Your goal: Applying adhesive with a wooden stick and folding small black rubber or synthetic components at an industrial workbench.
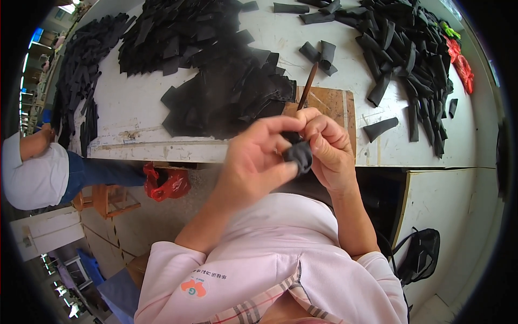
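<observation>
Close in front of my chest, both hands meet on a small bunched black fabric piece [300, 157]. My left hand [245, 162], slightly smeared by motion, is curled with thumb and fingers against its left side. On the other side, my right hand [334, 148] pinches the fabric between thumb and fingers. A thin brown stick [308, 89] rises from between the hands, past the right fingers; its lower end is hidden. Behind the hands lies a brown board [345, 105] on the white table [129, 121]. A pile of flat black fabric pieces [216, 102] overlaps the board's left side.
Narrow black fabric tubes [415, 70] lie heaped at the right, with a single tube [381, 129] apart from them. A red plastic bag [458, 62] rests at the far right. Another person [35, 170] sits at the left, near a hanging red bag [167, 183] and a wooden stool [108, 201].
</observation>
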Demonstrator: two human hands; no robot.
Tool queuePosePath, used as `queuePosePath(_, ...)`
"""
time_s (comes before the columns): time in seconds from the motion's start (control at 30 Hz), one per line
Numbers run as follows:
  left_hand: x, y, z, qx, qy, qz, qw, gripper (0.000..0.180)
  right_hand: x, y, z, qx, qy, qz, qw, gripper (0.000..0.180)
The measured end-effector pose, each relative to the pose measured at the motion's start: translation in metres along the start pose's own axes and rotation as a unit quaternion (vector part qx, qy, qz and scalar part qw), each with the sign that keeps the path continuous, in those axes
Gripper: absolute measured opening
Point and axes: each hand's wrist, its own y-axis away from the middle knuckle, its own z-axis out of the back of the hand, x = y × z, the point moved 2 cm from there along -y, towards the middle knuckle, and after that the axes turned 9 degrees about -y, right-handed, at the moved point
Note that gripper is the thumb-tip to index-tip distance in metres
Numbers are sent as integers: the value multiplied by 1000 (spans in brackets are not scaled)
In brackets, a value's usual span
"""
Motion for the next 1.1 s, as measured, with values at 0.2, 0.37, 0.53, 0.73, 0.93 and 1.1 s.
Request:
queuePosePath(0.2,10,-18,-13,-244,-232,-203,919,10,29,-17,-22,1,286,135,949,8)
queuePosePath(0.37,-15,-37,-10,-200,-6,-111,974,7,53,-39,-39,-21,415,129,900,12)
queuePosePath(0.53,-48,-70,-6,261,521,-1,813,12,84,-64,-51,9,290,4,957,30)
queuePosePath(0.73,-11,-86,13,213,612,90,756,21,60,-75,-1,-14,181,-181,967,34)
queuePosePath(0.93,63,-79,17,52,624,230,745,16,10,-45,49,-150,157,-223,950,30)
queuePosePath(1.1,-33,-82,12,154,454,74,874,19,69,-74,-15,-22,229,-87,969,30)
